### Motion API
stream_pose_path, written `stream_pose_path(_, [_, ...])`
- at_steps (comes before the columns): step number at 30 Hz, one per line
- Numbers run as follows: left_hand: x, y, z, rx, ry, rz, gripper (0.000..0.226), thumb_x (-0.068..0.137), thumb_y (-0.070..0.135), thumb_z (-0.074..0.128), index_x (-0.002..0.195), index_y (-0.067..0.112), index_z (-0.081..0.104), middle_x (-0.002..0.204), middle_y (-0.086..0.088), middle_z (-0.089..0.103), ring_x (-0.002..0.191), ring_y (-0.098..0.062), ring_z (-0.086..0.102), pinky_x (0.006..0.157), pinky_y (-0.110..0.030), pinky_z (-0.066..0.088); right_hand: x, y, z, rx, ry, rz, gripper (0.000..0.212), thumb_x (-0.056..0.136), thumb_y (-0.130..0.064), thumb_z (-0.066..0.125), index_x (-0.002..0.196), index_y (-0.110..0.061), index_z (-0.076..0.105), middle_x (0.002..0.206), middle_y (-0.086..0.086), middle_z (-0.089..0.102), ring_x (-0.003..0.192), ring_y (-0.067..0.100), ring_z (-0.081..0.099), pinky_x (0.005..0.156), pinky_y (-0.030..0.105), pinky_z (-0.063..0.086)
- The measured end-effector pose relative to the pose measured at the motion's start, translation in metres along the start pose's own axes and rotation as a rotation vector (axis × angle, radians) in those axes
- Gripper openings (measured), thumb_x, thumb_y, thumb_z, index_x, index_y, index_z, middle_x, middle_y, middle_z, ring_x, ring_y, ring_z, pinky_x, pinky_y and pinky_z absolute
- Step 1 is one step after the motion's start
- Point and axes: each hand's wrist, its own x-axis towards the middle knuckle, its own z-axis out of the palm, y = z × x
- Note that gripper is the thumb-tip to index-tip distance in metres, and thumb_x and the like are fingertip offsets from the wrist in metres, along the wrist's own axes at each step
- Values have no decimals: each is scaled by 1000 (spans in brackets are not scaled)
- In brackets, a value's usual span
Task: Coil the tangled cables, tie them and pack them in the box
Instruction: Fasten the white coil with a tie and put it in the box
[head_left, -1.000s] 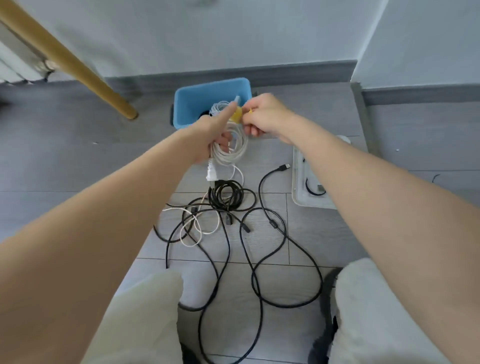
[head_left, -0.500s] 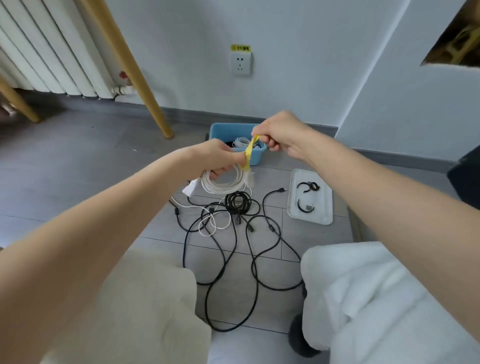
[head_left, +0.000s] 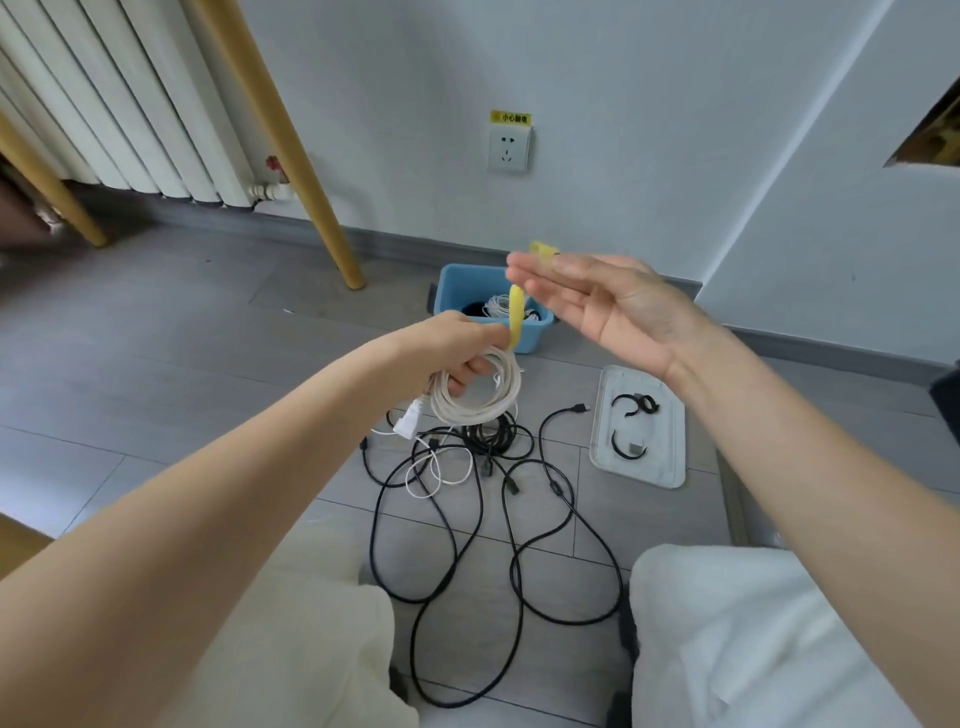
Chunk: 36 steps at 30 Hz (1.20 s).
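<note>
My left hand (head_left: 460, 348) grips a coiled white cable (head_left: 485, 408) held above the floor; its white plug (head_left: 408, 423) hangs at the lower left. A yellow strap (head_left: 516, 317) rises from the coil to my right hand (head_left: 608, 306), which is spread with straight fingers, the strap's top end lying against the fingertips. Behind them the blue box (head_left: 460, 280) stands by the wall with coiled cables inside. Tangled black cables (head_left: 493, 519), a small black coil (head_left: 491, 436) and a thin white cable (head_left: 434, 473) lie on the floor below.
A white tray (head_left: 670, 467) with two black ties lies right of the tangle. My knees in pale trousers frame the bottom. A wooden leg (head_left: 322, 223) and a radiator (head_left: 119, 119) stand at the back left, a wall socket (head_left: 509, 148) above the box.
My right hand has gone from pinching the yellow strap to straight, spread fingers and has lifted a little. The view has tilted up, showing more wall. My left hand keeps its grip on the white coil.
</note>
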Motion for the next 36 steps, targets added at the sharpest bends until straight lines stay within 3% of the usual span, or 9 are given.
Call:
stream_pose_path(2, [4,3,0,-50,-57,-13,22,93,19,48,72,16,43,42,7,31,33,-5,19,34,-13,20,7,-1,1,-102,-12,-47,15,90,0,50,96,6,62,101,12,71,98,21,67,84,21,54])
stream_pose_path(5, [8,2,1,-75,-88,-23,20,94,22,48,76,15,46,42,7,33,33,-5,21,35,-13,22,15,-2,3,-537,157,-195,15,92,-7,54,88,-1,66,66,-11,70,68,0,60,55,11,41])
stream_pose_path(8, [12,-1,1,-153,-56,-40,16,93,18,46,78,11,46,44,3,39,32,-6,26,36,-14,27,19,-8,6,-768,267,-238,21,91,-12,56,73,-19,64,71,-14,65,64,-10,54,57,4,37])
stream_pose_path(11, [12,-4,-4,-185,-29,-66,11,93,13,45,87,5,49,50,-1,46,33,-7,34,39,-17,33,20,-18,4,-886,473,-378,25,92,-13,46,69,-20,55,79,-2,60,79,8,54,73,19,40])
stream_pose_path(14, [7,-4,-8,-166,-141,-51,6,92,6,51,95,0,51,63,-5,50,42,-8,42,44,-19,40,14,-15,7,-1265,558,-535,17,94,-16,41,79,-10,49,71,1,55,73,23,48,64,30,33])
stream_pose_path(19, [4,2,-5,-52,-211,36,14,94,4,48,82,-1,55,65,-5,52,51,-9,47,50,-18,45,13,4,-5,-1727,379,-285,26,90,-14,47,82,8,57,83,23,65,84,38,55,70,36,36])
stream_pose_path(27, [5,7,0,-222,-140,51,8,95,2,46,93,1,54,65,-4,47,44,-5,41,45,-14,38,-1,20,3,-1534,10,-303,14,83,-26,67,81,-12,72,58,-14,51,59,-3,49,58,15,32])
stream_pose_path(31, [8,5,-3,-234,-122,-38,16,96,9,48,102,0,59,72,-4,58,53,-8,53,56,-17,46,-5,15,0,-1330,-188,-130,10,81,-23,70,79,-14,73,69,4,64,63,-1,47,65,23,36])
stream_pose_path(36, [-2,7,8,-200,-236,-20,20,96,10,48,107,1,61,79,-5,65,61,-9,61,56,-16,53,-6,18,-4,-1436,-180,-73,5,78,-23,73,75,-20,74,55,-21,58,61,-6,49,56,11,32])
